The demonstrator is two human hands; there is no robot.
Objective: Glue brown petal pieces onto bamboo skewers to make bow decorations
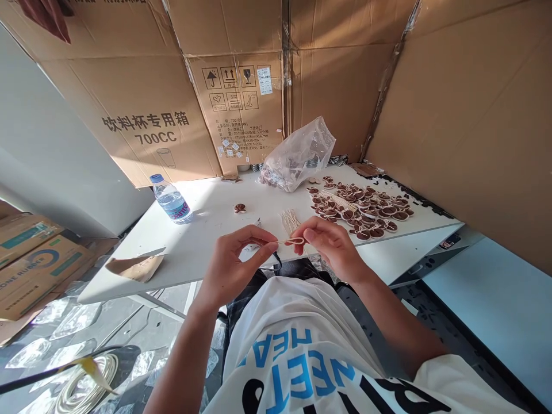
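Observation:
In the head view a thin cream cord (290, 241), bent into a small loop, stretches between my two hands. My left hand (241, 259) pinches one end of it between thumb and forefinger. On the looped end, the fingers of my right hand (330, 244) are closed. A dark narrow thing (278, 260) hangs just below my left fingertips; its kind is unclear. Behind my hands lies a bundle of loose cream cords (290, 221). One brown disc piece (240, 208) with a pale edge sits alone farther back on the white table (202, 241).
A heap of brown disc pieces with cream cords (366, 207) covers the table's right side. A clear plastic bag (299, 155) stands at the back, a water bottle (171, 200) at the left. Torn cardboard (137, 267) lies near the left edge. Cardboard walls (241, 34) enclose the back and right.

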